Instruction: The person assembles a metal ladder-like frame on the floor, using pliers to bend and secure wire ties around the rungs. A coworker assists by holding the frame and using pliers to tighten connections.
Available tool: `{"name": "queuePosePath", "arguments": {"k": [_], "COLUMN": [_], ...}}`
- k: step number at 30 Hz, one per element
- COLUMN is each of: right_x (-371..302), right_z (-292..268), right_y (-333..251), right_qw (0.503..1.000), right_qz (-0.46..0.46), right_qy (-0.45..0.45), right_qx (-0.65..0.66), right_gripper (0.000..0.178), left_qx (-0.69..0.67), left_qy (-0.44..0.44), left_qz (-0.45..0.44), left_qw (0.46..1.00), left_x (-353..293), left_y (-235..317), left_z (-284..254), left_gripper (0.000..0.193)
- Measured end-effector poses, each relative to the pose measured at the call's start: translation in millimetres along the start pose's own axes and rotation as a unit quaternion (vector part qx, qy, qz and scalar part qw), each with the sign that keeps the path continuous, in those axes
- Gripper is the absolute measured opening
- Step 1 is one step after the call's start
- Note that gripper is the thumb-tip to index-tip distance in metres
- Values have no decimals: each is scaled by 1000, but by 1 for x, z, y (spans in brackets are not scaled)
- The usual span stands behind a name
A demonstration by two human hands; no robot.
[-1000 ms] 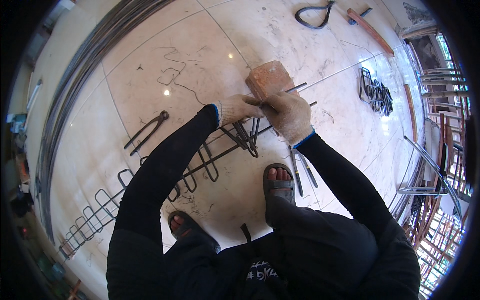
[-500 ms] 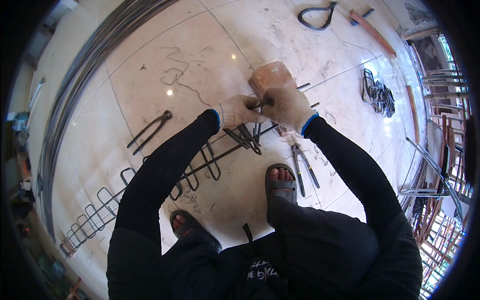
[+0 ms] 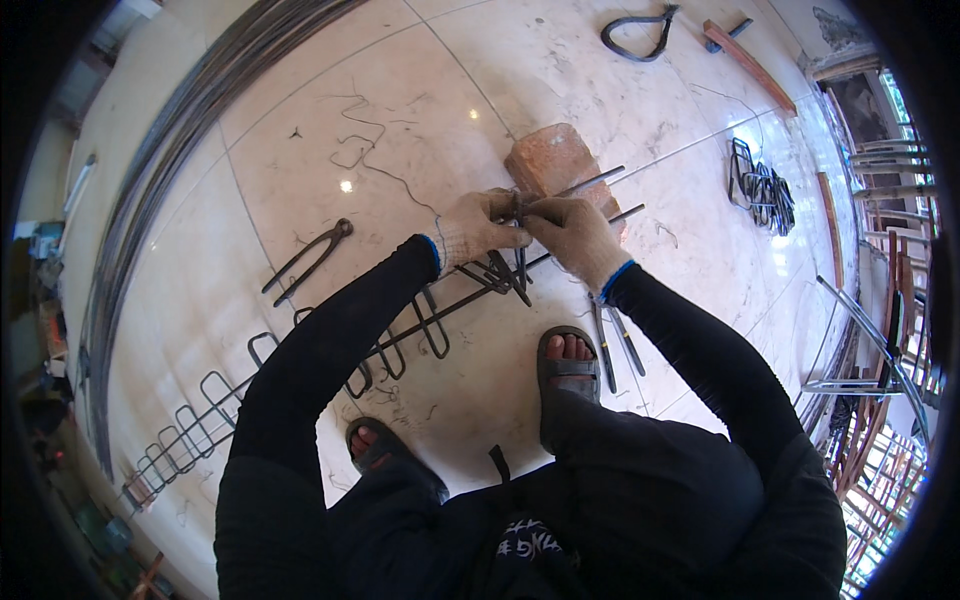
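Note:
A long rebar cage, with bent stirrups (image 3: 432, 325) along its dark bars, runs diagonally across the floor under my arms. My left hand (image 3: 478, 222), in a beige knit glove with a blue cuff, closes its thumb and fingers round a stirrup near the cage's right end. Close against it, my right hand (image 3: 580, 238), gloved alike, pinches at the same joint; whatever is between its fingertips is too small to make out. Two bar ends (image 3: 628, 214) stick out beyond my right hand. Just past the hands, a reddish brick (image 3: 552, 160) lies under the upper bar.
Dark pincers (image 3: 310, 262) lie left; yellow-and-black-handled pincers (image 3: 622, 340) lie by my right foot, partly covered by my forearm. Loose wire (image 3: 365, 140) lies ahead. Long rods (image 3: 150, 150) curve along the left. Stacked stirrups (image 3: 762, 190), a wooden strip (image 3: 750, 68) and a black loop (image 3: 640, 50) lie right.
My right hand has turned and drawn down slightly, uncovering more of the brick and the upper bar. My left hand stays at the joint. The view has shifted a little.

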State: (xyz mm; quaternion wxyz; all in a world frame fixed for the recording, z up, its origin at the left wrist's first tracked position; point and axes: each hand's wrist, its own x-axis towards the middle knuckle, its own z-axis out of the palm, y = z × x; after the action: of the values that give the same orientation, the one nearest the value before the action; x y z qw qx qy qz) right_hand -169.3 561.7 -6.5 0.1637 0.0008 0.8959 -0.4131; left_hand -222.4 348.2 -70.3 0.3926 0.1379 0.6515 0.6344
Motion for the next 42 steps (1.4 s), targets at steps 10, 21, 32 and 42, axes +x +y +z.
{"name": "queuePosePath", "arguments": {"k": [10,21,32,42], "right_x": [2,22,-9,-25], "right_z": [-7,14,-71,-25], "right_y": [-23,-14,120,32], "right_qw": [991,941,834,901], "right_qz": [43,-109,198,-201], "right_qy": [113,200,489,345], "right_qx": [-57,-250,-162,-169], "right_gripper": [32,12,48,45], "left_qx": [17,112,275,352], "left_qy": [34,38,130,413], "left_qz": [-22,-36,-67,72], "left_qw": [999,992,950,837], "left_x": [-1,1,-16,-172], "left_y": [2,10,27,8], "left_z": [3,7,1,-71], "left_gripper": [60,54,54,36]}}
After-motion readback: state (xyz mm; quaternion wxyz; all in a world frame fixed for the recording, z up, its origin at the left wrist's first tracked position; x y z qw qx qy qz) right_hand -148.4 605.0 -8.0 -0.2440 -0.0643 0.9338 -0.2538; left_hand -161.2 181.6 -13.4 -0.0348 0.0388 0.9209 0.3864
